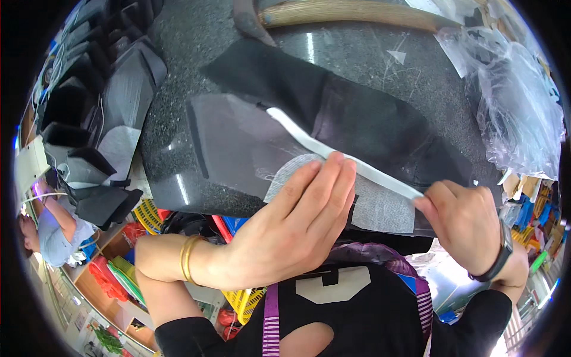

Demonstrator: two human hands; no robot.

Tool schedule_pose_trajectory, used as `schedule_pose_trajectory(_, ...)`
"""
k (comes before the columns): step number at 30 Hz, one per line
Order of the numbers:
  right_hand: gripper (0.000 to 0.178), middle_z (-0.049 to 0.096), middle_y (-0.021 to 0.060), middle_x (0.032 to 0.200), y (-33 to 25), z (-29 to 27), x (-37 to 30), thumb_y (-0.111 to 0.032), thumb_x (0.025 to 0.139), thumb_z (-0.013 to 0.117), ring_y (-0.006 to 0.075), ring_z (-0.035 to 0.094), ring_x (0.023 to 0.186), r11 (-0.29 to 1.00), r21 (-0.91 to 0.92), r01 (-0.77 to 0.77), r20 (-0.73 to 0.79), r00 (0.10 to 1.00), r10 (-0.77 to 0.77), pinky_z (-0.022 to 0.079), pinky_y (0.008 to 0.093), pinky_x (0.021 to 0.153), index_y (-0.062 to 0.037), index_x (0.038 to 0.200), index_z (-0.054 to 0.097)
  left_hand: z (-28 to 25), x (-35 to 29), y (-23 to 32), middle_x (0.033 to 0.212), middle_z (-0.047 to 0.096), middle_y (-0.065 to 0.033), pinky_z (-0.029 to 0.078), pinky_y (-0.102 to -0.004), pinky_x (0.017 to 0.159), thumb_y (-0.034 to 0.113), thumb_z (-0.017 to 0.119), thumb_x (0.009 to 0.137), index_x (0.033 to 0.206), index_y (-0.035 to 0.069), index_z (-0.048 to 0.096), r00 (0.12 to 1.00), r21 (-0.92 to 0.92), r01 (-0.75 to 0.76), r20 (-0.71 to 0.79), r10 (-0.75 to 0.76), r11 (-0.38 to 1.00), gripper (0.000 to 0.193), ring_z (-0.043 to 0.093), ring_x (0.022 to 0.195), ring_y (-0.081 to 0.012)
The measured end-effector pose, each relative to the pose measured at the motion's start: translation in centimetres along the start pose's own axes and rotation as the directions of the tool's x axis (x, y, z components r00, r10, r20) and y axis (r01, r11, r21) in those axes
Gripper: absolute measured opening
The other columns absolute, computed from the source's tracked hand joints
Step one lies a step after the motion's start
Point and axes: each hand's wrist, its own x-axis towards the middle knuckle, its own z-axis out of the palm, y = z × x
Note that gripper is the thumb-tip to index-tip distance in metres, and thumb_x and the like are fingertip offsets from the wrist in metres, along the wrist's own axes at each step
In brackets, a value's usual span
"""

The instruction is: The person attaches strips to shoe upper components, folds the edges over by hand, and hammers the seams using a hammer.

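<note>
My left hand [297, 220] lies open and flat on the grey fabric piece [238, 143], my right hand [461, 220] pinches the white strip [357, 166], near a clear plastic bag [517, 107].

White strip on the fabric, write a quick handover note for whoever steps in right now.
Left hand: flat, fingers pressing the white strip onto the dark fabric piece on the table.
Right hand: pinching the strip's near end, holding it taut.
Done: the strip's far part lies flat on the fabric, running diagonally.
Left: the stretch between the two hands looks not yet pressed down.
Nearby: a white mesh patch under the hands, a stack of dark pieces on the left, plastic bags on the right.
</note>
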Motion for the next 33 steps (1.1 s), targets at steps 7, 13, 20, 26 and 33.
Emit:
schedule_pose_trajectory(7,0.024,0.055,0.0107,0.063,0.6,-0.1,-1.1,-0.019,0.083,0.067,0.0322,0.057,0.053,0.974,0.172,-0.144,-0.035,0.988,0.152,0.044,0.0404,0.049,-0.004,0.07,0.054,-0.1,0.9,2.8,0.13,0.057,-0.0075,0.048,-0.0413,0.09,0.021,0.058,0.083,0.111,0.014,0.063,0.991,-0.033,0.124,0.059,-0.122,0.992,0.029,0.058,0.111,-0.0358)
schedule_pose_trajectory(13,0.023,0.055,0.0108,0.064,1.7,0.6,-1.6,-0.019,0.078,0.073,0.0302,0.058,0.055,0.966,0.208,-0.155,-0.186,0.963,0.195,0.044,0.0367,0.049,-0.0041,0.074,0.056,1.5,2.2,4.9,0.132,0.056,-0.009,0.049,-0.0384,0.085,0.021,0.056,0.085,0.121,0.016,0.057,0.973,-0.154,0.211,-0.063,-0.222,0.965,0.036,0.057,0.112,-0.0374)
schedule_pose_trajectory(20,0.02,0.057,0.0121,0.066,2.0,0.8,-2.7,-0.015,0.079,0.073,0.0311,0.06,0.058,0.896,0.384,-0.222,-0.219,0.921,0.321,0.045,0.037,0.051,-0.0038,0.081,0.056,1.2,2.2,6.3,0.136,0.052,-0.0086,0.047,-0.0399,0.088,0.024,0.054,0.087,0.123,0.014,0.057,0.976,-0.078,0.198,0.107,-0.189,0.977,0.037,0.05,0.121,-0.0399)
schedule_pose_trajectory(26,0.018,0.058,0.0132,0.067,3.5,2.0,-2.4,-0.013,0.081,0.07,0.0309,0.06,0.059,0.908,0.399,-0.127,-0.2,0.955,0.221,0.045,0.0366,0.051,-0.002,0.08,0.056,1.6,3.5,6.9,0.138,0.05,-0.0078,0.042,-0.0421,0.095,0.032,0.051,0.088,0.124,0.009,0.058,0.986,-0.025,0.164,-0.031,-0.165,0.986,0.043,0.05,0.121,-0.0309)
schedule_pose_trajectory(33,0.013,0.057,0.0147,0.061,4.4,1.3,-1.9,-0.008,0.081,0.066,0.0326,0.062,0.06,0.708,0.648,-0.28,0.007,0.932,0.362,0.048,0.0353,0.055,0.0013,0.078,0.059,0.7,3.9,7.4,0.138,0.049,-0.0121,0.037,-0.0437,0.1,0.034,0.058,0.082,0.126,0.009,0.056,0.984,-0.005,0.123,0.127,-0.121,0.992,0.051,0.046,0.124,-0.0259)
